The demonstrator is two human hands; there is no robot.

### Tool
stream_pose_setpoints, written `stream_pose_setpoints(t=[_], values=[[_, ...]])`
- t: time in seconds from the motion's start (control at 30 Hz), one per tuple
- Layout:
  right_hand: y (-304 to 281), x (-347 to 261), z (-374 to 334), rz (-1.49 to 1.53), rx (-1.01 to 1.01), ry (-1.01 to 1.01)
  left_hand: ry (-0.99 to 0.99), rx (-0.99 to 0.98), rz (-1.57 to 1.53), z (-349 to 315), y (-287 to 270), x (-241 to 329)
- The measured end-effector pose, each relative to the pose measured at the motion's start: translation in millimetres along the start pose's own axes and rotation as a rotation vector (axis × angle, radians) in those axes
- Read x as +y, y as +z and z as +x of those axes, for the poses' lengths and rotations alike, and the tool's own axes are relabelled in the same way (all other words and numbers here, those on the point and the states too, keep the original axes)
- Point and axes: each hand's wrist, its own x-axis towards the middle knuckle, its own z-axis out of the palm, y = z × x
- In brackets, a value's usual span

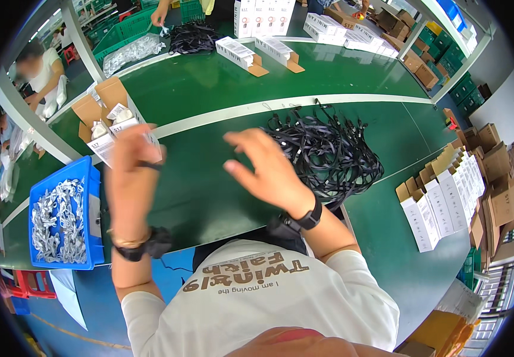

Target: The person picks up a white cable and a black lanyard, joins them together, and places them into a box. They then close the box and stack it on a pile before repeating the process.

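My left hand (131,172) is smeared by motion over the near side of two open white boxes (103,147). Their brown flaps stand up, and white items show inside. A short dark strip (150,165) shows at its fingers; whether they grip it I cannot tell. Over the green table, my right hand (263,166) has its thumb and fingers apart, with nothing visible between them. Just right of it lies a tangled heap of black lanyards (334,154). A blue bin (95,220) full of coiled white cables (60,220) stands left of my left forearm.
A row of open white boxes (441,199) stands at the right. Across a white divider strip (209,113) lie two long white boxes (236,53), more black straps (194,37) and stacked cartons (328,28). Another person's hand (160,15) works at the far side. A metal post (37,122) rises at left.
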Motion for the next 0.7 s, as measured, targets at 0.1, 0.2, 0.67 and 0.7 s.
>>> stream_pose_setpoints(t=[0.1,0.2,0.67,0.7], values=[[1.9,-27.0,-1.5,0.233,-0.137,0.026,0.078,-0.418,0.049,-16.1,37.2,-6.4],[2.7,-30.3,-5.5,0.253,-0.244,0.066,0.167,-0.464,0.078,-25.6,51.9,-13.1],[17.0,-19.0,-20.9,0.176,-0.229,0.029,0.209,-0.558,0.139,-45.5,52.6,-34.5],[16.3,-20.2,-19.8,0.163,-0.209,0.037,0.168,-0.556,0.082,-45.7,52.0,-33.8]])
